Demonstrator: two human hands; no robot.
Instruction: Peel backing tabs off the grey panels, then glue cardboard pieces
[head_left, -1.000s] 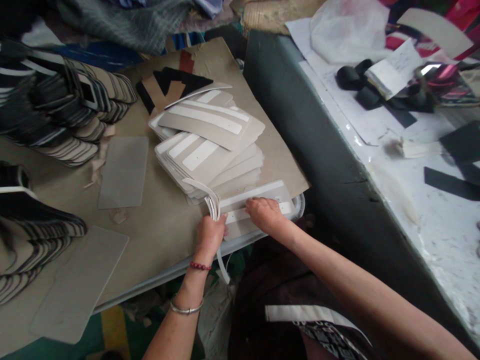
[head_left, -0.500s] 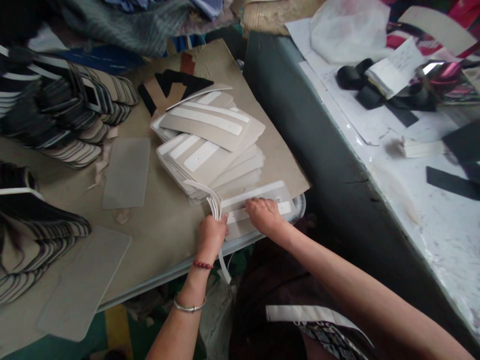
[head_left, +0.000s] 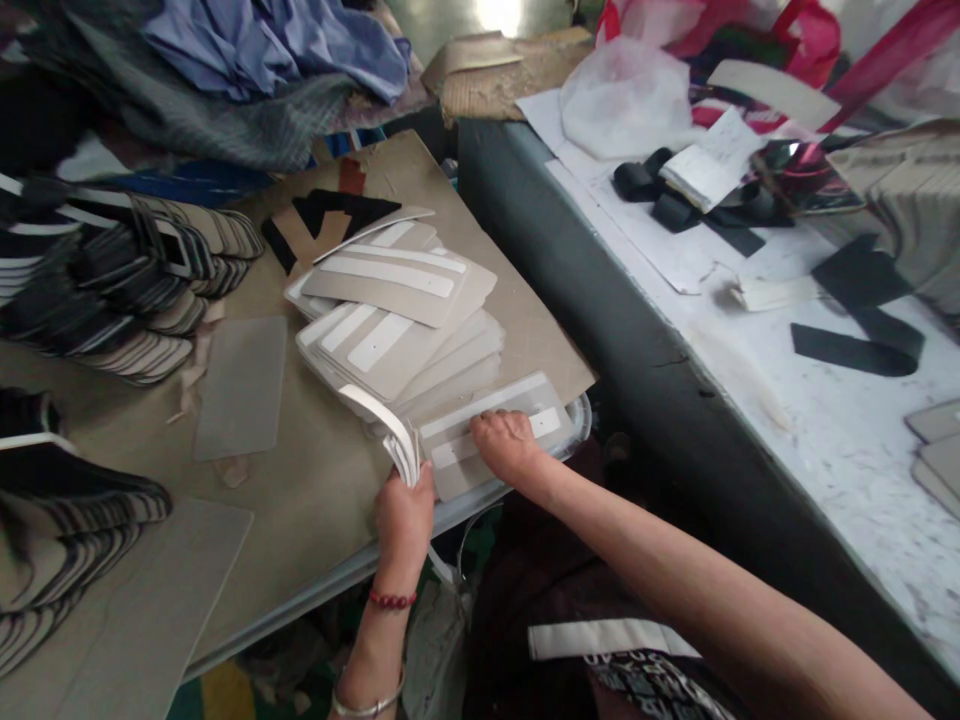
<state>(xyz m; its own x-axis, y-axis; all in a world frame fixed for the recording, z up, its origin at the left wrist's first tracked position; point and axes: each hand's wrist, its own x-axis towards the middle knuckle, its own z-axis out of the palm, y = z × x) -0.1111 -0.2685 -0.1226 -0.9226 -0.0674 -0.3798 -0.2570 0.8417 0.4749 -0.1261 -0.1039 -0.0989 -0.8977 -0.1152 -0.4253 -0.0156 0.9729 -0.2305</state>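
My left hand [head_left: 403,515] is closed around a bunch of white strips [head_left: 390,432] that curl up from the table edge. My right hand [head_left: 505,448] presses, fingers bent, on a white strip stuck to a grey card panel [head_left: 517,400] lying at the table's near corner. Just behind it sits a fanned pile of grey panels with white strips [head_left: 397,310].
Stacks of black-and-white pieces [head_left: 112,280] fill the left side, with plain grey panels [head_left: 241,385] nearby. Cloth heaps [head_left: 262,60] lie at the back. A dark gap separates a white table [head_left: 825,420] on the right, strewn with black strips, paper and bags.
The view has tilted up and shifted right, so everything sits lower and more left in frame. My left hand has slid slightly down off the panel edge; my right hand still presses the strip.
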